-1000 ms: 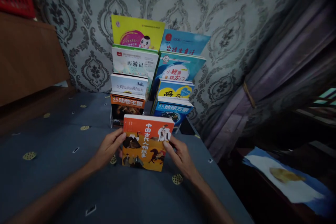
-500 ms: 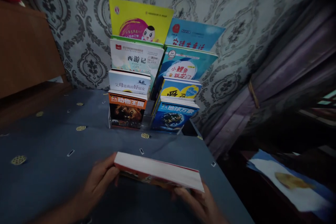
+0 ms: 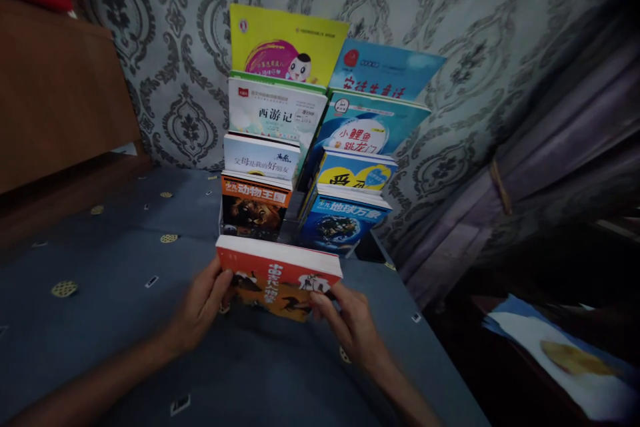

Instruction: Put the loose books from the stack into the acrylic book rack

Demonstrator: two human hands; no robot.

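Note:
A thick red and orange book [image 3: 280, 287] is held between both my hands, its cover facing me and its white page edge on top. My left hand [image 3: 206, 297] grips its left side, thumb on the front. On the right side, my right hand [image 3: 350, 320] grips it the same way, thumb across the cover. Just behind the book stands a clear tiered rack [image 3: 291, 219] full of books. Its front row has an orange-topped book with a lion [image 3: 255, 207] and a blue book with a globe [image 3: 337, 223], partly close behind the held book.
Taller books, such as a yellow-green one [image 3: 320, 33] and a light blue one [image 3: 390, 67], rise at the rack's back against patterned wallpaper [image 3: 185, 127]. A wooden cabinet [image 3: 60, 93] stands left. The blue tablecloth's [image 3: 120, 340] right edge slopes down beside a purple curtain [image 3: 465, 213].
Both hands have carried the red book forward, up and slightly left, closer to the rack. It is tilted more upright, so its cover now shows. The view has shifted a little.

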